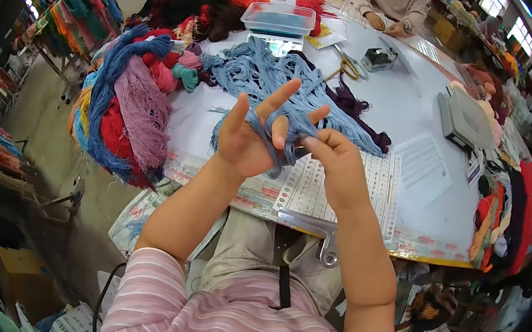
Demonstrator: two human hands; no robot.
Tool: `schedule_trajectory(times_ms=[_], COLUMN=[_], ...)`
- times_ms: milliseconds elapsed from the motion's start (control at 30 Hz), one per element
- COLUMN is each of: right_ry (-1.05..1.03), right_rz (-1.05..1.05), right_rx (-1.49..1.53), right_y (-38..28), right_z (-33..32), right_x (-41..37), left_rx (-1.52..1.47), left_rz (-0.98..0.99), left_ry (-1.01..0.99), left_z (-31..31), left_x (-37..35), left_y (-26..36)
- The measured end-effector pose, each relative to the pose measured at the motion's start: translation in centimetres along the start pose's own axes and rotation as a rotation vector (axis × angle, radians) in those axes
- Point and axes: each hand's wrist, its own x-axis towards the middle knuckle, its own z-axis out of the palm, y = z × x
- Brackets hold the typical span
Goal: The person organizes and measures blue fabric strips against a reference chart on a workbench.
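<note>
Light blue yarn (293,126) is looped across the palm and between the fingers of my left hand (245,144), whose thumb and index finger stick out while other fingers bend around the strands. My right hand (341,165) pinches strands of the same yarn between thumb and fingertips, close beside the left. Just beyond both hands, a large heap of blue yarn (251,66) spreads over the white table (204,133). A punched card sheet (374,198) with rows of holes lies below the right hand, held by a metal clip (311,227) at the table's near edge.
Colourful skeins (142,99) pile at the left and more yarn (496,218) at the right. Farther back are a plastic box (277,18) above a scale (279,46), scissors (349,65) and a grey case (465,120). A person (389,9) sits opposite.
</note>
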Motion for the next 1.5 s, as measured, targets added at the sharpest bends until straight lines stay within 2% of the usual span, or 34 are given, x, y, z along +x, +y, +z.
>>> schedule_trajectory(times_ms=[33, 100, 133, 200, 233, 267, 300, 333, 367, 400, 433, 467, 500, 533, 567, 600, 633, 700, 767, 800, 833, 867, 900, 967, 1000, 1033, 1067, 1100, 1167, 1267, 1367, 1433, 1467, 1500], right_ry=[-0.044, -0.137, -0.124, -0.248, -0.169, -0.164, -0.062, -0.119, 0.033, 0.093, 0.270, 0.419, 0.570, 0.545, 0.760, 0.799, 0.847, 0.773, 0.825, 0.823, 0.843, 0.829, 0.712, 0.562, 0.527, 0.477, 0.403, 0.455, 0.382, 0.330, 0.358, 0.382, 0.409, 0.409], right_rz=[0.009, 0.200, 0.319, 0.364, 0.291, 0.182, 0.070, 0.002, -0.111, -0.160, -0.268, -0.301, -0.358, -0.401, -0.404, -0.421, -0.399, -0.372, -0.316, -0.265, -0.248, -0.192, -0.064, -0.020, 0.063, 0.058, 0.118, 0.192, 0.217, 0.242, 0.236, 0.254, 0.273, 0.275], right_rx=[0.113, 0.485, 0.536, 0.644, 0.552, 0.598, 0.610, 0.717, 0.670, 0.680, 0.469, 0.494, 0.430, 0.434, 0.321, 0.242, 0.194, 0.181, 0.044, -0.029, -0.189, -0.286, -0.372, -0.385, -0.444, -0.331, -0.245, -0.277, -0.181, -0.353, -0.326, -0.225, -0.125, -0.127], right_y=[0.1, -0.8, -1.1, -0.8, -2.2, -2.6, -4.2, -5.0, -6.5, -8.2, -9.7, -11.3, -13.0, -15.0, -17.6, -19.4, -21.1, -22.5, -21.2, -19.6, -16.8, -13.8, -11.7, -4.4, -1.8, 1.7, 3.8, 5.5, 9.5, 12.2, 12.5, 11.8, 11.5, 12.0], right_z=[-0.3, -1.0, -1.5, -3.6, -3.9, -6.0, -8.0, -12.4, -16.7, -22.3, -27.5, -33.7, -39.1, -42.4, -44.2, -47.2, -48.7, -44.2, -38.9, -37.5, -35.8, -34.0, -30.6, -27.8, -24.9, -23.4, -21.4, -19.1, -16.8, -15.1, -15.0, -14.5, -14.4, -14.7], right_x=[0.3, 0.3, 0.6, 2.0, 1.8, 2.2, 1.7, 1.3, -0.1, -1.9, -4.0, -6.7, -9.5, -12.4, -14.9, -17.2, -18.7, -18.3, -14.7, -12.8, -10.4, -8.2, -6.2, -1.7, 0.1, 1.9, 3.3, 4.5, 6.2, 7.1, 7.3, 7.2, 7.1, 7.3], left_rx=[0.006, -0.136, -0.173, -0.180, -0.191, -0.243, -0.306, -0.200, -0.022, -0.264, -0.293, -0.323, -0.274, 0.037, -0.013, -0.063, -0.064, 0.008, 0.164, 0.181, 0.209, 0.332, 0.408, 0.390, 0.562, 0.641, 0.673, 0.705, 0.782, 0.890, 0.973, 1.366, 1.491, 1.488], left_rz=[0.013, -0.037, -0.040, -0.062, -0.090, 0.020, 0.120, 0.231, 0.377, 0.423, 0.459, 0.537, 0.651, 0.897, 0.973, 1.051, 0.972, 0.799, 0.743, 0.590, 0.404, 0.268, 0.177, -0.231, -0.429, -0.557, -0.618, -0.679, -0.759, -0.767, -0.757, -0.776, -0.721, -0.721], left_ry=[-0.001, 0.149, 0.100, 0.155, 0.214, 0.152, 0.086, 0.332, 0.454, 0.400, 0.383, 0.455, 0.585, 0.844, 0.860, 0.876, 0.782, 0.623, 0.729, 0.581, 0.575, 0.739, 0.988, 0.931, 0.955, 0.861, 0.863, 0.865, 0.858, 0.885, 0.887, 0.730, 0.647, 0.648], left_z=[-0.1, -0.3, -1.3, -1.6, -1.8, -3.9, -6.3, -7.1, -7.4, -8.7, -10.4, -12.1, -12.9, -16.9, -16.6, -15.0, -13.3, -12.6, -8.9, -10.1, -10.0, -8.6, -7.4, -10.3, -8.6, -9.4, -10.6, -11.3, -11.6, -10.3, -10.8, -12.7, -13.4, -14.1], left_x=[-0.4, -1.0, -1.2, -1.8, -2.4, -3.5, -4.8, -6.6, -8.0, -9.0, -11.2, -14.0, -15.8, -19.0, -19.0, -18.2, -16.4, -12.8, -6.1, -4.7, -2.6, -0.3, 1.4, 1.5, 2.5, 2.0, 1.4, 1.0, 1.0, 2.1, 3.3, 3.9, 3.9, 3.9], left_y=[0.2, 0.4, 0.4, 1.2, 1.9, 2.7, 4.1, 7.4, 10.5, 14.4, 18.6, 23.7, 27.9, 33.7, 36.0, 37.4, 37.1, 35.8, 27.4, 24.5, 20.1, 14.4, 8.8, 0.7, -3.0, -5.8, -8.4, -10.4, -12.0, -12.5, -13.1, -13.9, -14.1, -14.4])
